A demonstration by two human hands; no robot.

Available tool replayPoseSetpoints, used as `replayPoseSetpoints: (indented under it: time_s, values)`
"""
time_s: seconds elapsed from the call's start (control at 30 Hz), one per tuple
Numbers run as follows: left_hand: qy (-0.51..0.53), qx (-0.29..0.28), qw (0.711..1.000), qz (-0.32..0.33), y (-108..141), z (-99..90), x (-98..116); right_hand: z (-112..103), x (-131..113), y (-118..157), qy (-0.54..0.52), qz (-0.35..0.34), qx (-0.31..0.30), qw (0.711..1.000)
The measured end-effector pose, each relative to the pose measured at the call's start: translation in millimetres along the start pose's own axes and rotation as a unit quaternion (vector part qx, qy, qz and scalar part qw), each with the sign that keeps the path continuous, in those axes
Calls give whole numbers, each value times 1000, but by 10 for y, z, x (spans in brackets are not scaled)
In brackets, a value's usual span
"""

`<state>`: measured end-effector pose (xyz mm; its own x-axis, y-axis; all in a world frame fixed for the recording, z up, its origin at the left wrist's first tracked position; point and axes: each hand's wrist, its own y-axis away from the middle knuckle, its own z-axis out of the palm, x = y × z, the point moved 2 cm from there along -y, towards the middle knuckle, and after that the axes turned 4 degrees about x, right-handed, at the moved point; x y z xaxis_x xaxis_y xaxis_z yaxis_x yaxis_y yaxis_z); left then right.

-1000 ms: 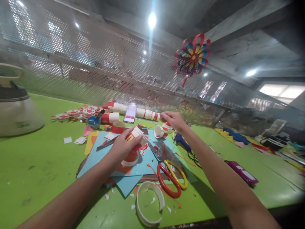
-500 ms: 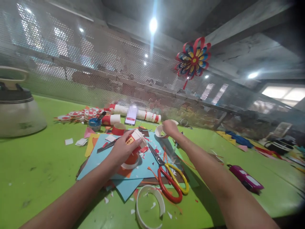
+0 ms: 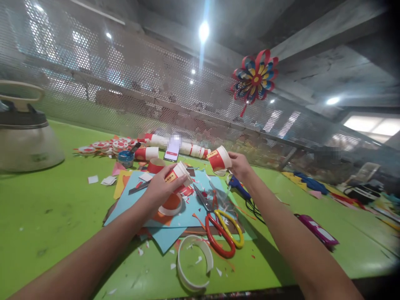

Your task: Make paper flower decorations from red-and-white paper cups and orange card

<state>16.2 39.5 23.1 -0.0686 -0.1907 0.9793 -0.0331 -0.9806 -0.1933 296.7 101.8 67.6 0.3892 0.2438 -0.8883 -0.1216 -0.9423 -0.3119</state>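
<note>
My left hand [image 3: 165,183] is wrapped round a white paper cup [image 3: 181,171] with a red and yellow print, above blue paper [image 3: 125,210]. In my right hand [image 3: 240,166] is a second red and white paper cup [image 3: 220,158], tilted and lifted off the table. Below the hands lie large scissors [image 3: 215,221] with one red and one yellow handle, blades spread. A cut cup ring [image 3: 171,205] rests on the paper under my left hand. Nearer to me is a white paper ring [image 3: 195,262] with a gap in it.
A blue glue gun [image 3: 240,186] with a cord lies below my right wrist. At the back are a phone [image 3: 171,149], a long row of stacked cups [image 3: 190,150] and a blue jar [image 3: 125,158]. A large kettle-like container [image 3: 28,141] stands left, a purple case [image 3: 317,230] right.
My right hand has raised a paper cup from the back of the table and turned it, bringing its printed side into view. My left hand keeps its cup, which has shifted slightly upward.
</note>
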Motion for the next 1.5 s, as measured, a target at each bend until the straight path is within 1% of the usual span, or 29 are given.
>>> replayPoseSetpoints:
  time_s: [0.13,0.23,0.3,0.4,0.47,0.53,0.63,0.8,0.93,1.07,1.17,1.27,1.33,1.4,1.5]
  values:
    - [22,-13,1000,-13,-23,-13,-41,60,-117,12,-54,26,-12,998]
    - [54,-55,997,-30,-12,-13,-45,181,-211,94,-84,32,-28,996]
    - [82,-95,992,-32,10,-3,-26,297,-274,187,-103,25,-42,993]
    - [112,-146,983,-13,52,17,19,493,-367,340,-127,-1,-57,990]
    - [113,-161,980,1,71,25,42,607,-416,421,-133,-24,-60,989]
    - [102,-153,983,8,76,22,51,683,-445,473,-133,-46,-57,988]
    - [105,-139,985,-1,69,16,43,716,-450,496,-124,-76,-45,988]
    - [160,-147,976,-21,64,31,18,669,-418,480,-88,-120,-9,989]
    - [155,-144,977,-17,47,33,-5,647,-426,516,-57,-141,-6,988]
    - [142,-125,982,-21,23,14,-12,605,-471,559,-28,-166,3,986]
    - [134,-134,982,-16,31,11,7,612,-469,563,-2,-178,-20,984]
    - [117,-149,982,-1,46,17,26,681,-434,575,32,-185,-61,980]
    - [98,-145,985,-2,47,14,24,743,-425,606,64,-195,-77,976]
    - [84,-141,986,-3,42,11,20,807,-441,654,106,-212,-83,968]
    - [76,-151,986,1,39,14,18,892,-484,723,172,-240,-91,951]
